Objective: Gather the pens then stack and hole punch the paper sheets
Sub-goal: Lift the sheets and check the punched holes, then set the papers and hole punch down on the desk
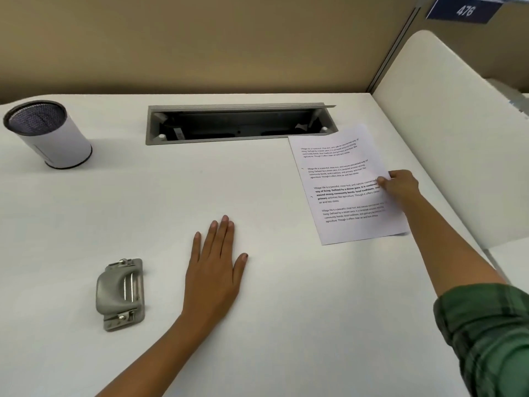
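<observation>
Printed paper sheets lie at the right of the white desk, slightly rotated. My right hand pinches their right edge, thumb on top. My left hand rests flat on the desk at the centre, fingers together, holding nothing. A metal hole punch sits to the left of that hand, near the front. A white cylindrical pen holder with a mesh inside stands at the back left; no pens show in it from this angle.
An open grey cable tray is recessed in the desk at the back centre, touching the paper's top corner. A tan partition wall rises behind. A cream divider panel borders the desk on the right.
</observation>
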Tool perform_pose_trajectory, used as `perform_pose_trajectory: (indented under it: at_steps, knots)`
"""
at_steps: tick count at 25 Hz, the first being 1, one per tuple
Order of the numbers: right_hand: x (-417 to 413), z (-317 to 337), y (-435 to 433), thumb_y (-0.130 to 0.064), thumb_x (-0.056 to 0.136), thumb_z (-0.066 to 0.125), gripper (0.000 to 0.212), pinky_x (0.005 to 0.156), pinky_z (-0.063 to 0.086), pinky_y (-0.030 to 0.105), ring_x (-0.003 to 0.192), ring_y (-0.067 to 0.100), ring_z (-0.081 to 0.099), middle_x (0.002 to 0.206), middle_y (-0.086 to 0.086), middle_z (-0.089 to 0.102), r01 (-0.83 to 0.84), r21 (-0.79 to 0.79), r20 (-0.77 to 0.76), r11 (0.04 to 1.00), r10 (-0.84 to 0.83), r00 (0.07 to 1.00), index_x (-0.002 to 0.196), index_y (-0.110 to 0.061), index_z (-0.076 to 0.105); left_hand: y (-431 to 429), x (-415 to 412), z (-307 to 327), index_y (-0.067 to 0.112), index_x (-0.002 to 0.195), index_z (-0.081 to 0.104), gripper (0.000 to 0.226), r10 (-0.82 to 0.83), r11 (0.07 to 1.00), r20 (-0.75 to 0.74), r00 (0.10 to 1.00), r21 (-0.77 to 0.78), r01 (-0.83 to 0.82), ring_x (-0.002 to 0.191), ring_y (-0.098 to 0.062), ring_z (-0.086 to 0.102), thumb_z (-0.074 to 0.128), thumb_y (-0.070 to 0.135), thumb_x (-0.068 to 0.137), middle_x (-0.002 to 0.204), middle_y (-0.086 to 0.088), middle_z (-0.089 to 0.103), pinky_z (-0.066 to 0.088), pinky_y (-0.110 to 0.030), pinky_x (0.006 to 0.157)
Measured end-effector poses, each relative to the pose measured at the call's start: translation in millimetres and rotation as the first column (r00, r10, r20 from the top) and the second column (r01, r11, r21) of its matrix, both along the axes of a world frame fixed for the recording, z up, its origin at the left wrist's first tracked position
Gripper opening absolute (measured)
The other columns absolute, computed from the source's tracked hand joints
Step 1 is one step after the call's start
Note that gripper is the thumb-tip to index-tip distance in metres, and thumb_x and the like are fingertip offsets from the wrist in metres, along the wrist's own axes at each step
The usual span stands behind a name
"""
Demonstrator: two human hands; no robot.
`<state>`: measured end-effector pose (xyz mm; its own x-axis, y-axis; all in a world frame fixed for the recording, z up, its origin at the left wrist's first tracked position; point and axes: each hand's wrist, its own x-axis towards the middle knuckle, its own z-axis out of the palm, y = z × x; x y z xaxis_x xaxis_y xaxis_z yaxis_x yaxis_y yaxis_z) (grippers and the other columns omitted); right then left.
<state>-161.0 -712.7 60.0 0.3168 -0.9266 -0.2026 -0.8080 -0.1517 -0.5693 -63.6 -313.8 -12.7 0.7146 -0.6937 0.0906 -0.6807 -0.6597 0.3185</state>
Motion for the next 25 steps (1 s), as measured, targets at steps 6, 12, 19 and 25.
perform_pose_trajectory:
  at_steps: [6,12,19,25]
  knots:
    - [6.0,-2.0,11.7,-0.019,0.092,0.059,0.034,0.096,0.040,0.044,0.118,0.038,0.050,0.126,0.022,0.055,0.119,-0.200,-0.004,0.972,-0.122,0.992,0.121,-0.005,0.053,-0.1,0.2,1.0,0.015,0.151,0.017,0.062,-0.006,1.000,-0.012,1.000,-0.006,0.006,0.147,-0.013,0.008,0.018,0.046,0.098,0.160,0.002,0.014,0.009,-0.041,0.119]
    - [7.6,-10.1,114.8,-0.015,0.090,0.058,0.027,0.086,0.040,0.045,0.103,0.039,0.050,0.111,0.020,0.059,-0.063,-0.598,0.156,0.799,0.193,0.969,0.115,-0.004,0.058,9.8,0.6,25.9,0.022,0.151,0.013,0.065,-0.034,0.974,-0.307,0.951,-0.224,-0.037,0.144,0.000,0.001,0.016,0.053,0.094,0.159,0.010,0.011,-0.006,-0.020,0.117]
    - [4.2,-23.4,277.0,-0.027,0.097,0.046,0.038,0.109,0.035,0.035,0.131,0.022,0.042,0.134,0.008,0.054,-0.384,-0.528,0.156,0.758,0.530,0.833,0.131,-0.009,0.052,79.2,24.3,75.1,0.024,0.125,0.053,0.031,0.196,0.910,-0.197,0.961,-0.327,-0.253,0.108,-0.015,0.052,0.051,0.027,0.094,0.119,0.009,0.056,0.036,-0.027,0.089]
    - [4.0,-55.7,341.7,-0.047,0.098,0.026,0.063,0.120,0.004,0.028,0.148,0.012,0.005,0.159,0.000,0.017,-0.674,-0.389,-0.096,0.628,0.700,0.708,0.150,-0.012,0.021,141.3,37.4,81.6,0.024,0.119,0.054,0.025,0.425,0.783,-0.427,0.798,-0.269,-0.561,0.089,-0.013,0.054,0.052,0.021,0.094,0.110,0.004,0.054,0.040,-0.021,0.068]
